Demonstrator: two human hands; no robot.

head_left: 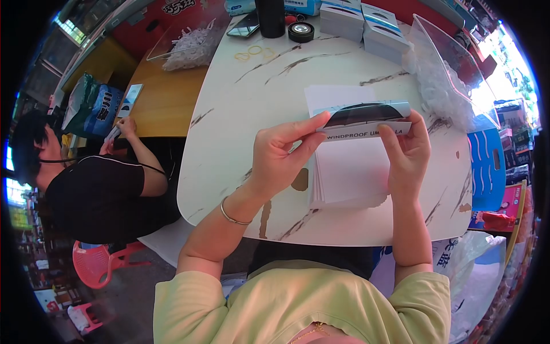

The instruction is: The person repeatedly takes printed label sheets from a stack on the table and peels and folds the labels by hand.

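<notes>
Between my two hands is a printed card (366,114), curved along its length, with "WINDPROOF" lettering on its lower part. My left hand (289,146) pinches its left end between thumb and fingers. The right end is gripped by my right hand (408,146), thumb in front and fingers behind. Below the card, a stack of white sheets (350,175) lies on the marble-patterned table (246,126). The top part of the stack shows beyond the card.
A co-worker sits left at a wooden table (166,106). Boxes (366,28), a black bottle (270,17), a tape roll (301,31), a phone (244,26) and rubber bands (249,54) are at the back. A clear bin (452,80) holds plastic bags at right.
</notes>
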